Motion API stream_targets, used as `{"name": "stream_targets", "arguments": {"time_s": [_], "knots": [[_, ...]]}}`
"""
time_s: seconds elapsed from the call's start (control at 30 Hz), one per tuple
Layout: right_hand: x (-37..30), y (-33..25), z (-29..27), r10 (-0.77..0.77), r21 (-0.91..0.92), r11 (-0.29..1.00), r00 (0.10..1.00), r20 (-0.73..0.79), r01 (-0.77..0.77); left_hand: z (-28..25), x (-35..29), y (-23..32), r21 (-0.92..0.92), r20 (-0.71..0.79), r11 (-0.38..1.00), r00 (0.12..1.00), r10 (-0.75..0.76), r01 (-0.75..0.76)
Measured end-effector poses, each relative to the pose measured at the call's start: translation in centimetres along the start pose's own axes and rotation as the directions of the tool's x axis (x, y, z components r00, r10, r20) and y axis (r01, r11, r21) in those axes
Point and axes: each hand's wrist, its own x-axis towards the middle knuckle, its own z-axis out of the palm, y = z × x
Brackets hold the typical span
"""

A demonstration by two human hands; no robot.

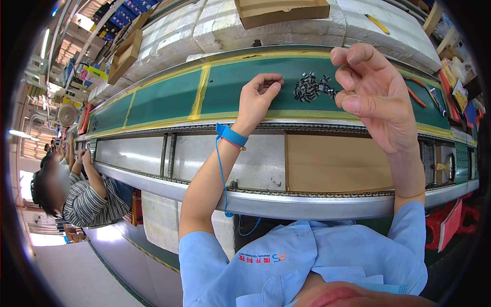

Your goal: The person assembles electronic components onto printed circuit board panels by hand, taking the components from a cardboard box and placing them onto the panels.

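My left hand is held over the green work surface, just left of a pile of small black parts. Its fingers curl in toward the thumb, and whatever may sit between them is too small to see. A blue wrist strap with a coiled cord circles that wrist. Raised nearer the camera, my right hand partly covers the right side of the pile. Its thumb meets a fingertip while the other fingers bend loosely apart; no thing can be made out in the pinch.
White foam blocks line the far side, bearing a cardboard tray and a yellow knife. Orange-handled pliers lie to the right. A metal conveyor rail runs close before me. A co-worker in a striped shirt sits at left.
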Motion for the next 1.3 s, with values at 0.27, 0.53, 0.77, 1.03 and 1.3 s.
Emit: {"name": "stream_targets", "arguments": {"time_s": [0.27, 0.53, 0.77, 1.03, 1.3], "knots": [[0.3, 0.8, -0.8, -0.057, 0.001, 0.998, 0.996, 0.074, 0.057, 0.0, -0.1, 0.2, 0.004, 0.007, 1.000, 1.000, 0.004, -0.004], [0.6, 1.6, -1.1, -0.128, -0.009, 0.991, 0.975, 0.181, 0.132, 0.2, 0.0, 0.2, 0.012, 0.008, 1.000, 1.000, 0.002, -0.002], [0.7, 1.5, -0.2, -0.158, -0.375, 0.895, 0.958, 0.237, 0.241, 0.1, 0.2, -0.8, 0.052, -0.028, 0.997, 0.997, 0.067, -0.065], [1.9, 4.5, -0.7, -0.167, -0.837, 0.088, 0.837, 0.522, 0.540, 0.2, 0.4, -1.9, 0.075, -0.059, 0.990, 0.990, 0.128, -0.123], [2.3, 8.5, -4.5, 0.169, -0.959, -0.205, 0.972, 0.163, 0.196, 0.4, 0.2, -1.3, 0.093, -0.043, 0.989, 0.992, 0.122, -0.117]]}}
